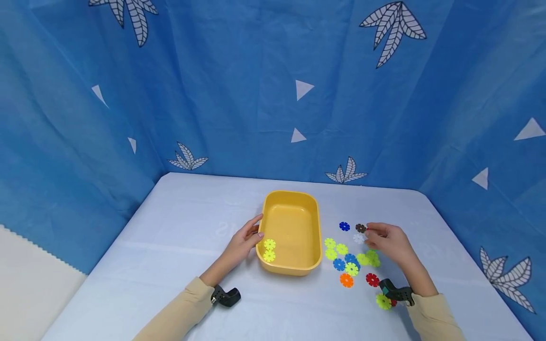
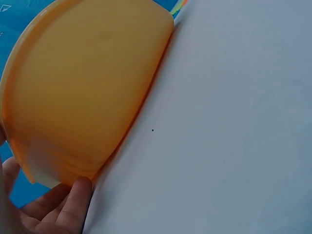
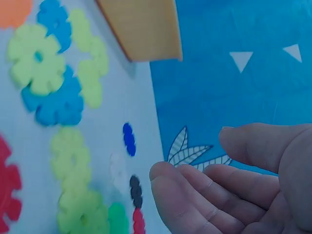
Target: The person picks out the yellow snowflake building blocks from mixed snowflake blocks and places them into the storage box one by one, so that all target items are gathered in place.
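Observation:
My left hand point(image 1: 242, 242) holds the left wall of a yellow plastic tray point(image 1: 290, 271), thumb at the rim and fingers against the outside. Fingertips point(image 2: 80, 195) touch the tray's outer wall point(image 2: 87, 83) low down in the left wrist view. Two yellow-green notched discs point(image 1: 269, 250) lie inside the tray at its left. Over the disc group on the right hovers my right hand point(image 1: 390, 242), nothing in its loosely bent fingers, thumb apart from them in the right wrist view. Nearest to it are a brown disc point(image 1: 360, 228), a white disc point(image 1: 358, 238) and a partly hidden red disc point(image 3: 139, 222).
Right of the tray, a dark blue disc point(image 1: 344, 226), lighter blue discs point(image 1: 339, 264), several yellow-green discs point(image 1: 330, 243), an orange disc point(image 1: 346, 280) and a red disc point(image 1: 372, 280) lie on the white table point(image 1: 187, 208). A blue curtain point(image 1: 239, 94) hangs behind.

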The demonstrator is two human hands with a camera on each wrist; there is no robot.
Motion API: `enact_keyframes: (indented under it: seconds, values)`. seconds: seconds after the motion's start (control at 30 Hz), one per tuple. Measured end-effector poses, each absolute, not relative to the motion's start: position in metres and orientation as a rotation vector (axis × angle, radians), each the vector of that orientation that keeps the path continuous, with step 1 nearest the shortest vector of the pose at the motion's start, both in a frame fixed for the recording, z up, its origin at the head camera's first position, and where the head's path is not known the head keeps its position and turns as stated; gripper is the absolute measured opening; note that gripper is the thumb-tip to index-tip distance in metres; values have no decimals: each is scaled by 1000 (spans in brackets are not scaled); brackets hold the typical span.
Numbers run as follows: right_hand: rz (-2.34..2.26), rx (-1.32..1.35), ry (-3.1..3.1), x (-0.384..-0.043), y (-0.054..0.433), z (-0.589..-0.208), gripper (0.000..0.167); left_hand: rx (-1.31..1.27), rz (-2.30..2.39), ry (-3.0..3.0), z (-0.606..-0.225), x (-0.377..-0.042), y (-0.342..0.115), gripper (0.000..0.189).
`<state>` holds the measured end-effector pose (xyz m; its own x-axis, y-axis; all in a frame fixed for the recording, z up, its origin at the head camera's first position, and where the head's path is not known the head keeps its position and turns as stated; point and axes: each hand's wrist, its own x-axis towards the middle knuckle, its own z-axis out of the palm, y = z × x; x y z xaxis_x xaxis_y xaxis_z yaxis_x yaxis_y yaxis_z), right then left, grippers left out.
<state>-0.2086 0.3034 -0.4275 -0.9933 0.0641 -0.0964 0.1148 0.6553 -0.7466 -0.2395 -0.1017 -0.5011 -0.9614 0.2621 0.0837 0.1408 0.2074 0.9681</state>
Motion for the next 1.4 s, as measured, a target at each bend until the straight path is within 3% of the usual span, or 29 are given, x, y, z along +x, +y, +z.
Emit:
enact_keyframes:
  seconds: [0.6, 1.4]
  values:
    - [-1098, 237, 2822, -192, 336, -446, 54, 367, 1916, 2320, -500, -240, -101, 59]
    - [-902, 201, 2829, -194, 334, -456, 50, 371, 1913, 2336, -503, -241, -102, 58]
